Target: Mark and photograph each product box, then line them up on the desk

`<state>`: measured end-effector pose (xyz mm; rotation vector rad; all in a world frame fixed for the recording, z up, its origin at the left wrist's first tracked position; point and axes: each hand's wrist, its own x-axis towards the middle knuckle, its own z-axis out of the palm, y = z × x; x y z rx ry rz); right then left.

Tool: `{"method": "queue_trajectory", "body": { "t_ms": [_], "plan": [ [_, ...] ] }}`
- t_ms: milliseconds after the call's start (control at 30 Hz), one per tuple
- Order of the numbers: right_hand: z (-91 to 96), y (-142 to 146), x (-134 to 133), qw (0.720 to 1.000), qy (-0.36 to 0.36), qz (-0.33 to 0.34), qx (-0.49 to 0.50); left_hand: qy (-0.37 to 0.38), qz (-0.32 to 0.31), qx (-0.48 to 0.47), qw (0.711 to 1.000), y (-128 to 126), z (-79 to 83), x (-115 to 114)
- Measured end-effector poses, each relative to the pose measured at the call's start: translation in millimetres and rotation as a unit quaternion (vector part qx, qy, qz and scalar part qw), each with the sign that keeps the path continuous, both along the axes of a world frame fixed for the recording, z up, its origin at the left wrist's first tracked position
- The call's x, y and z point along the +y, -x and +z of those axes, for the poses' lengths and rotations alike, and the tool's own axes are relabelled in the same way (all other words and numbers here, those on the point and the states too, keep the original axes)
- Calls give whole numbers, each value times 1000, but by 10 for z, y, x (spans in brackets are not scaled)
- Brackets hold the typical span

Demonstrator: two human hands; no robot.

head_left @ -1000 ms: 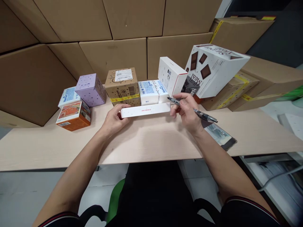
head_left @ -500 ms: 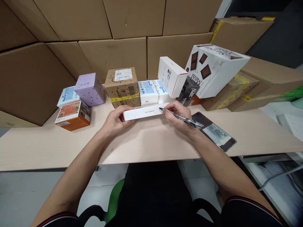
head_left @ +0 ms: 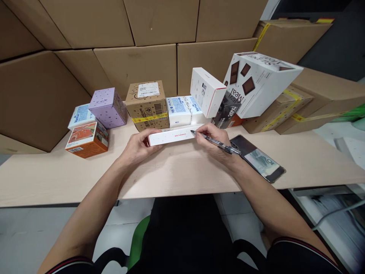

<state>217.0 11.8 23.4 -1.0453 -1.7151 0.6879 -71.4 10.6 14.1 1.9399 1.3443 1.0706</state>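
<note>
- The left hand (head_left: pixel 139 146) grips one end of the flat white box (head_left: pixel 168 137), thumb in front and fingers over the top edge, with the narrow side bearing small red print turned toward the person.
- That box is held over the middle of the bench (head_left: pixel 176 179), just in front of the white packs (head_left: pixel 179 110); I can't tell whether its underside rests on the wood.
- The right hand (head_left: pixel 213 142) is closed around a pen (head_left: pixel 221 144), its tip at the box's narrow side, right of the red print. Whether the tip touches, I can't make out.
- With the left hand holding just one end, a hard push from the pen could swing the other end away and make the tip skid, leaving a stray line.
- If that side is glossy, ink could smear under the right hand's fingers.
- A dark phone (head_left: pixel 259 160) lies near the right wrist; a careless sweep of that forearm could shove it toward the bench's front edge.
- Behind, a tilted white box (head_left: pixel 208 93) sits close above the white packs; a knock from the box in hand might bring it down.
</note>
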Motion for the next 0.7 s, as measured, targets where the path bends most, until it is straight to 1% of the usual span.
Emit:
{"method": "queue_trajectory", "body": {
  "t_ms": [267, 467, 600, 700],
  "plan": [
    [20, -3, -23, 1000, 10, -4, 0, -5, -1, 11, 1000, 15, -7, 14],
    [20, 3, -26, 1000, 6, 2, -1, -11, -3, 18, 1000, 28, -18, 17],
    [-23, -6, 19, 999, -1, -4, 33, -17, 5, 30, 999, 42, -36, 18],
    [-54, -61, 77, 997, -14, -29, 64, -17, 9, 18, 1000, 46, -46, 30]
  ]
}}
